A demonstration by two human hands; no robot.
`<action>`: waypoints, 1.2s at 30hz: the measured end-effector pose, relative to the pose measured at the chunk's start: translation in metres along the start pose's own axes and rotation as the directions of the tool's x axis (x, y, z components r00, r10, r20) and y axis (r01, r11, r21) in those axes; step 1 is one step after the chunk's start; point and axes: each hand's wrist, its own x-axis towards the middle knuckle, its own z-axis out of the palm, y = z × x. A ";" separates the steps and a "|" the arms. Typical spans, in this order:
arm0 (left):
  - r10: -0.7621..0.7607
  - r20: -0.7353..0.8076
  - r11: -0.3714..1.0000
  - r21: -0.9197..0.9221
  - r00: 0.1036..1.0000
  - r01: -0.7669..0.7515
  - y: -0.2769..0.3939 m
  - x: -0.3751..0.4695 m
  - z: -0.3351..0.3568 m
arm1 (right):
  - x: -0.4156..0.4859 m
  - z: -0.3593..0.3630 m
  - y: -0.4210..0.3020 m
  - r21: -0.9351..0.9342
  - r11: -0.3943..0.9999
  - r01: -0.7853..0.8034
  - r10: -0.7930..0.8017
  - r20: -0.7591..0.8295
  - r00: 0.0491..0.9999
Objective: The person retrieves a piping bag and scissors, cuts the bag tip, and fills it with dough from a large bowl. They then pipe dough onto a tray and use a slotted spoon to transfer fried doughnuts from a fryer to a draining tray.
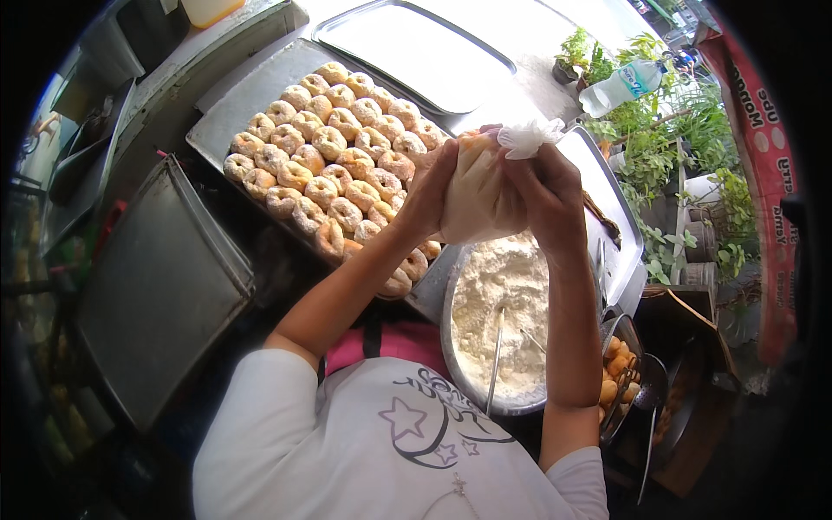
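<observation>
Both hands hold up a translucent plastic bag (480, 195) with pale contents. My left hand (429, 185) grips its left side, and my right hand (549, 188) grips its right side beside the white gathered top. Beyond and to the left, sugar-dusted ring doughnuts (328, 143) lie in close rows on a metal tray (221, 120). Below the bag stands a metal basin (448, 325) of off-white powder (500, 286), with a metal utensil handle (497, 364) sticking out of it.
Another tray (416, 55) lies at the back, and one (627, 214) at the right with tongs-like metal. A wire basket (634, 403) holds fried dough balls (617, 370) beside a skimmer (650, 383). A dark metal tray (162, 292) stands left. Potted plants (689, 162) and a plastic bottle (621, 88) are at upper right.
</observation>
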 end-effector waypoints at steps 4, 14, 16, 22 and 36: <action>-0.082 0.108 0.995 0.060 0.991 0.076 0.005 0.005 0.001 | -0.002 0.003 0.001 0.198 0.954 0.226 -0.195 -0.161 0.967; -0.212 0.370 0.975 0.011 0.905 0.224 0.016 0.028 -0.011 | 0.006 0.009 0.001 0.153 0.965 0.214 -0.168 -0.266 0.949; -0.174 0.379 0.980 -0.024 0.909 0.197 0.011 0.028 -0.013 | 0.006 0.018 0.006 0.009 0.971 0.237 -0.223 -0.304 0.926; -0.155 0.288 0.986 -0.010 0.945 0.165 0.005 0.024 -0.017 | 0.004 0.028 0.012 -0.080 0.964 0.255 -0.267 -0.344 0.900; -0.136 0.249 0.979 0.184 0.959 0.091 0.021 0.036 0.018 | 0.003 0.009 -0.015 -0.070 0.953 0.295 -0.297 -0.415 0.860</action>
